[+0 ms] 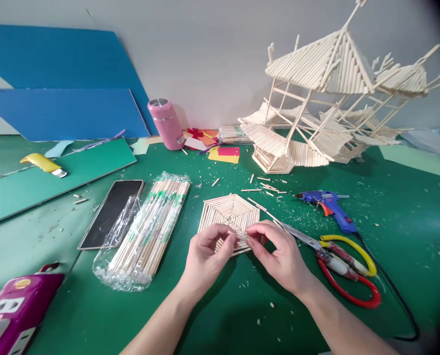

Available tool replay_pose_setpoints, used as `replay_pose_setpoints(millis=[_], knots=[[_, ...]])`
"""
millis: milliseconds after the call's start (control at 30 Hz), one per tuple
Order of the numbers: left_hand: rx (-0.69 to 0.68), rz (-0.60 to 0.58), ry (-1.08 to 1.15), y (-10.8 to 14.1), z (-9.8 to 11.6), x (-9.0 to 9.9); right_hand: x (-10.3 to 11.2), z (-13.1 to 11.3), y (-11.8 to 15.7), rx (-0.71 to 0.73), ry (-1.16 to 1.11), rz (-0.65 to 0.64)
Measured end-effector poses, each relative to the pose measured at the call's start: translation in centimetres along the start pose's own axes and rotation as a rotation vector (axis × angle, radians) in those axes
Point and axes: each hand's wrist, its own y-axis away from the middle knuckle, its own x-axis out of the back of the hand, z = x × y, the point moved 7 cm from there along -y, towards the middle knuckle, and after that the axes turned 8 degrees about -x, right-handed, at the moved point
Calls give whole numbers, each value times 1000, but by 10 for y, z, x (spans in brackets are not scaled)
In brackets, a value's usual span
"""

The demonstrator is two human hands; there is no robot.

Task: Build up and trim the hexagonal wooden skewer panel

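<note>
A hexagonal panel of thin wooden sticks (230, 207), laid in nested rings, lies flat on the green tabletop. Over its near half is my left hand (210, 251), with thumb and forefinger pinched together. Facing it, my right hand (277, 249) is closed in a similar pinch, its fingertips a short gap from the left ones. Whatever is between the fingers is too small or hidden to make out. Just right of my right hand lie scissors (338, 261) with yellow and red handles, blades pointing toward the panel. Part of the panel is covered by my fingers.
Left of the panel are a plastic-wrapped bundle of sticks (149, 224) and a phone (107, 217). A blue glue gun (326, 204) with a black cord lies right. Behind stand a stick-built pavilion model (304, 108) and a pink flask (167, 125). A purple power strip (23, 305) sits front left.
</note>
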Motion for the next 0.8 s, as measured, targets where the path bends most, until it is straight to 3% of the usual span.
replay_pose_setpoints(millis=[167,333,433,500,567,633,800], knots=[[-37,-67,-1,1,5,-5,-2,-12,-2,82,-6,-2],[-129,-55,-257,-2,24,6,-3,-13,0,108,87,-37],[-278,-37,-485,4,37,18,-12,-7,4,111,227,-128],[-411,-111,-670,13,41,19,-18,-4,7,128,311,-165],[-485,-206,-843,24,34,17,-23,-3,8,145,370,-170],[-475,-266,-959,32,23,16,-27,-3,9,161,398,-166],[-409,-296,-1016,35,6,15,-33,-4,8,156,373,-171]])
